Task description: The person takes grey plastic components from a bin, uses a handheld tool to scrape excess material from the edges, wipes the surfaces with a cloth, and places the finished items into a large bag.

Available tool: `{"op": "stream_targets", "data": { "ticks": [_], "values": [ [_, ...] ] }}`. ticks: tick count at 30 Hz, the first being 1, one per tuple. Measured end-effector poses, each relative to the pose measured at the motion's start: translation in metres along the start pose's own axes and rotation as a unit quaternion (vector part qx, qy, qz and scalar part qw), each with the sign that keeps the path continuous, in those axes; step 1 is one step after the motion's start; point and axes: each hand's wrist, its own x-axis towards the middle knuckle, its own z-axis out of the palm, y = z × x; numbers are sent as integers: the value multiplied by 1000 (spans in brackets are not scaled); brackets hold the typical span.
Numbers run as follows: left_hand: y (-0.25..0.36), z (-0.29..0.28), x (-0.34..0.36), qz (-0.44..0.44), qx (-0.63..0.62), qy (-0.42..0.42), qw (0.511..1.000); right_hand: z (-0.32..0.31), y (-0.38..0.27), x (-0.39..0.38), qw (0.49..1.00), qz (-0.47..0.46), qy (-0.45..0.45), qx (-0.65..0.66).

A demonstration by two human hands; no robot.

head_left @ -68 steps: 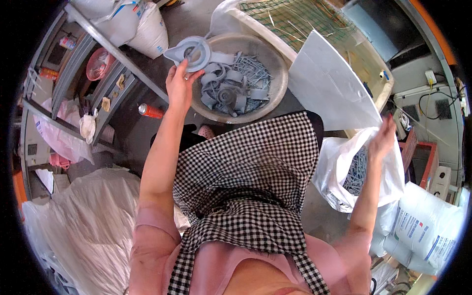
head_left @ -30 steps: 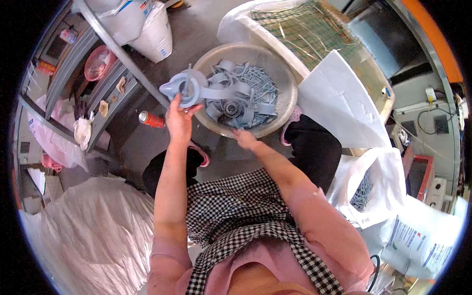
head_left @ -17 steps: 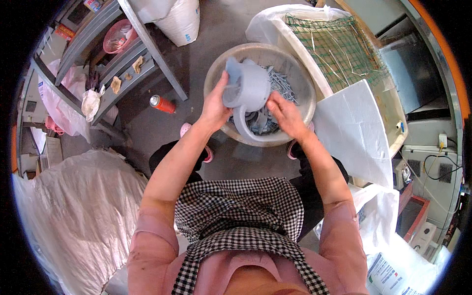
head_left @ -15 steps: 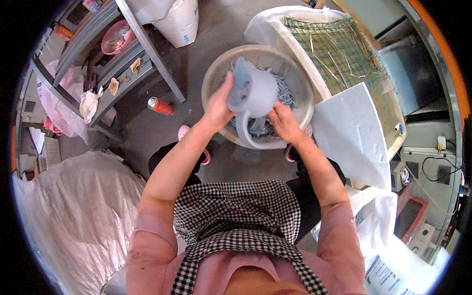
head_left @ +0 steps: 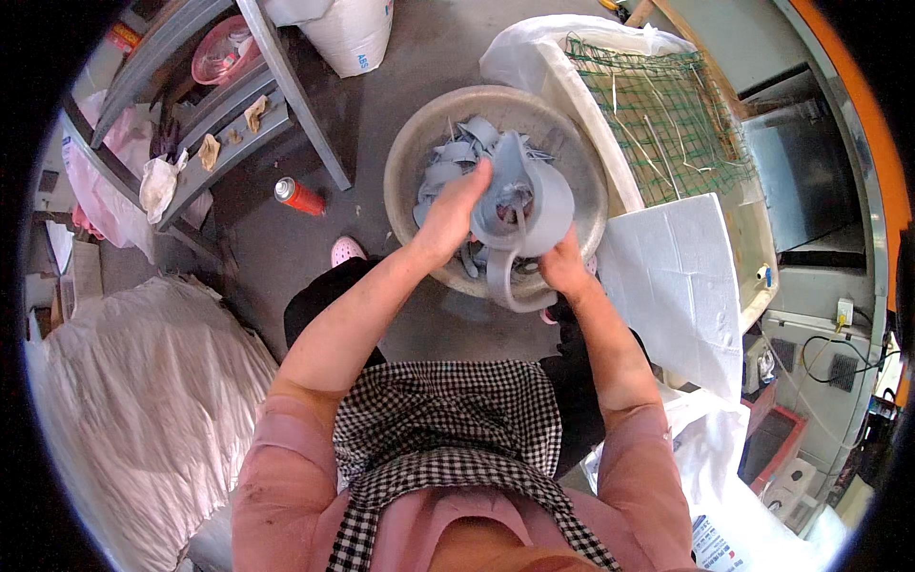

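Observation:
A grey-blue plastic jug is held tilted over a round basin, its mouth facing me and its curved handle pointing down toward me. Some thin material shows inside the mouth. My left hand grips the jug's left side near the spout, thumb along the rim. Around the lower right side goes my right hand, its fingertips hidden behind the jug. Below, the basin holds grey-blue plastic scraps, some curved and wide, others thin strips.
A long white tub with green netting stands to the right, a white foam board leaning by it. On the left are a metal rack, a red spray can and a large covered bundle. A white sack stands behind.
The jug has moved right and turned, so its mouth shows more toward me. Wide curved scraps now show at the basin's left. Both hands stay on the jug; the view has shifted slightly.

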Motion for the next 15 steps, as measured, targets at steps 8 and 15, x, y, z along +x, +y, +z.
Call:
{"op": "stream_targets", "data": {
  "ticks": [8,15],
  "values": [
    [1,-2,0,-23,-87,-12,996,-7,-14,16,999,30,8,-16],
    [1,-7,1,-70,-169,-22,983,-17,-1,14,997,29,-7,-67]
  ]
}}
